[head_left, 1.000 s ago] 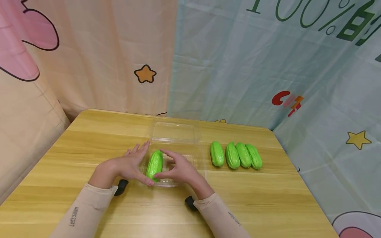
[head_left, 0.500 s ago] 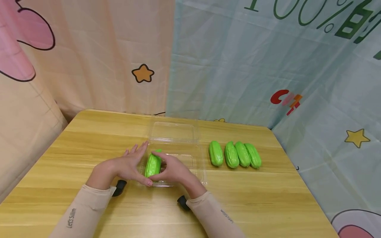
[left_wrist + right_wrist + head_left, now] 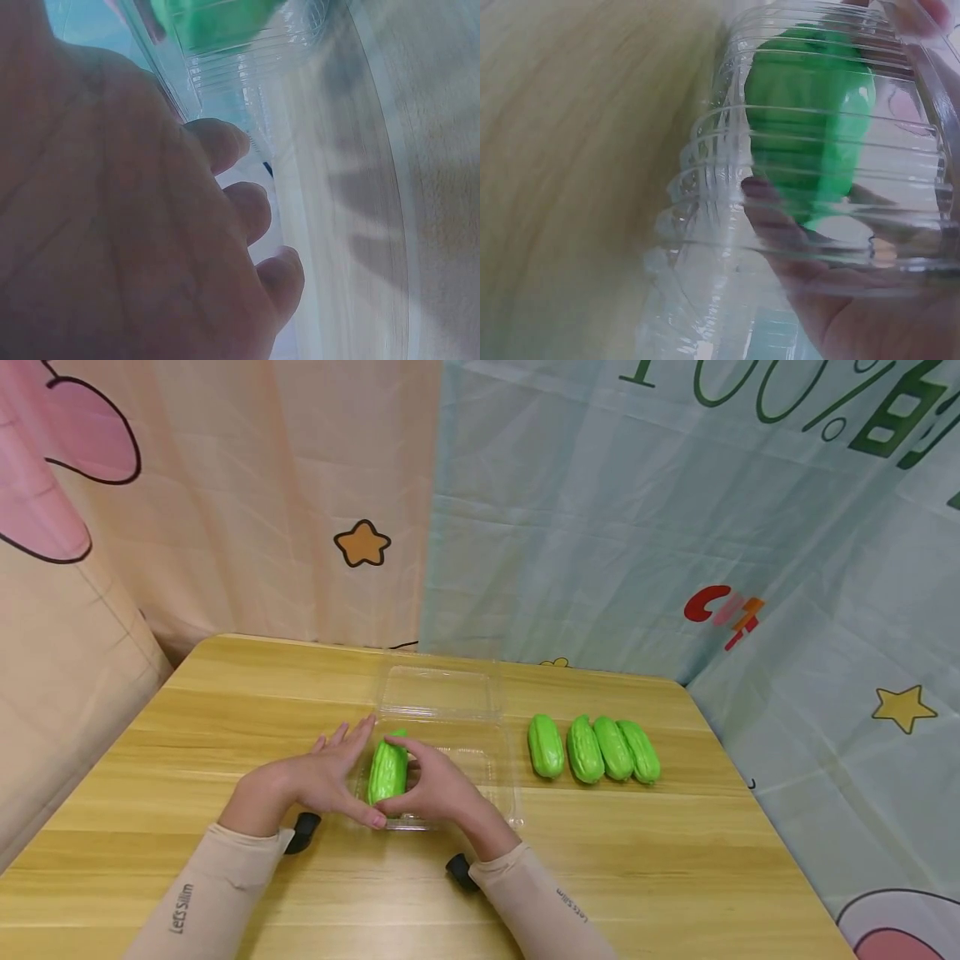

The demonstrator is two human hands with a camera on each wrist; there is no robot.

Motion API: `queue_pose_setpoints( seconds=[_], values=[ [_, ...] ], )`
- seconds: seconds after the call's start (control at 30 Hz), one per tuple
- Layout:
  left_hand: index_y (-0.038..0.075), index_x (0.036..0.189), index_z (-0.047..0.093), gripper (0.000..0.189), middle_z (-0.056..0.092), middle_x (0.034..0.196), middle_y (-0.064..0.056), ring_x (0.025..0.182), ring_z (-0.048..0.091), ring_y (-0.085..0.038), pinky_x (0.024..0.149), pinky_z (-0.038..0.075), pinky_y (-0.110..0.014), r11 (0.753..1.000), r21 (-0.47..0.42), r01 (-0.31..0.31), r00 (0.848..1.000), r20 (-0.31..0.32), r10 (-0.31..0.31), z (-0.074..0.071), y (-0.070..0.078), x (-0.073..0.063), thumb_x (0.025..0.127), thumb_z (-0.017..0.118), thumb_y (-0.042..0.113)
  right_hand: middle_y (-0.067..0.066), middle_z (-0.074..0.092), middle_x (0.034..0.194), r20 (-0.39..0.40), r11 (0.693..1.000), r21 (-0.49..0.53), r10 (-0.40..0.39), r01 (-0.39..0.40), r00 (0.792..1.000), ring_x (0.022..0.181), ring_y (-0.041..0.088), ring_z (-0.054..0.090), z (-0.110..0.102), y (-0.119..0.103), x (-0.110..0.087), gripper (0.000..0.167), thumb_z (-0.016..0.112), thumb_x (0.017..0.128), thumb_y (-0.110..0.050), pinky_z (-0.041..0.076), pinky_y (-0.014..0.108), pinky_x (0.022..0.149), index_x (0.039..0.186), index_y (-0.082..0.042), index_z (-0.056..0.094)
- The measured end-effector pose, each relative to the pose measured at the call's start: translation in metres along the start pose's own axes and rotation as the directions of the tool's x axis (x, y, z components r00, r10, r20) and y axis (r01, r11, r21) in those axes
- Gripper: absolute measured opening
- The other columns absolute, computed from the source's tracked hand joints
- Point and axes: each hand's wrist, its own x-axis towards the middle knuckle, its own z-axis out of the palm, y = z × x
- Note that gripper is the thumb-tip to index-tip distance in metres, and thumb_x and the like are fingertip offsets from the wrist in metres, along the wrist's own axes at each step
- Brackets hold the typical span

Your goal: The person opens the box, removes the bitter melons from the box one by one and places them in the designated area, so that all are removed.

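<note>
A plump, ridged green cucumber (image 3: 387, 770) stands lengthwise at the left end of a clear plastic clamshell container (image 3: 465, 777), whose lid lies back, away from me. My right hand (image 3: 438, 783) reaches into the container and grips the cucumber between thumb and fingers, as seen through the wall in the right wrist view. Spread along the container's left side is my left hand (image 3: 318, 781), its thumb at the front left corner and its fingers extended toward the back. In the left wrist view, several fingertips (image 3: 251, 210) show outside the container wall.
Several more green cucumbers (image 3: 585, 750) lie side by side to the right of the container, one slightly apart from the others. The wooden table (image 3: 652, 868) ends at a printed curtain (image 3: 570, 527) behind and at the sides.
My right hand has moved left, closing in on the cucumber, which has shifted slightly left toward the container's wall. My left hand has stayed nearly still beside the container.
</note>
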Motion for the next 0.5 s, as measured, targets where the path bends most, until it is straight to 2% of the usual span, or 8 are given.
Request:
queue_pose_setpoints(
  seconds=[0.27,0.5],
  values=[
    [0.004,0.158,-0.015,0.148,-0.01,0.166,-0.02,0.148,-0.014,-0.047,0.114,-0.008,-0.066,1.0,0.014,0.019,1.0,-0.001,-0.019,0.0,-0.001,-0.001,0.068,0.087,0.06,0.006,0.051,0.141,-0.007,0.998,0.059,0.027,-0.026,1.0,0.118,0.031,0.061,-0.006,-0.006,-0.003,0.089,0.089,0.073,-0.008,0.057,0.025,0.076,0.151,-0.022,0.047],
    [0.004,0.159,-0.014,0.146,-0.01,0.166,-0.02,0.148,-0.013,-0.047,0.113,-0.007,-0.068,1.0,0.002,0.023,1.0,0.005,-0.023,-0.001,0.002,-0.001,0.069,0.088,0.058,0.008,0.048,0.144,-0.019,0.991,0.132,0.032,-0.029,0.999,0.119,0.035,0.058,-0.026,-0.011,-0.013,0.09,0.087,0.074,-0.002,0.058,0.031,0.077,0.151,-0.025,0.047]
  ],
)
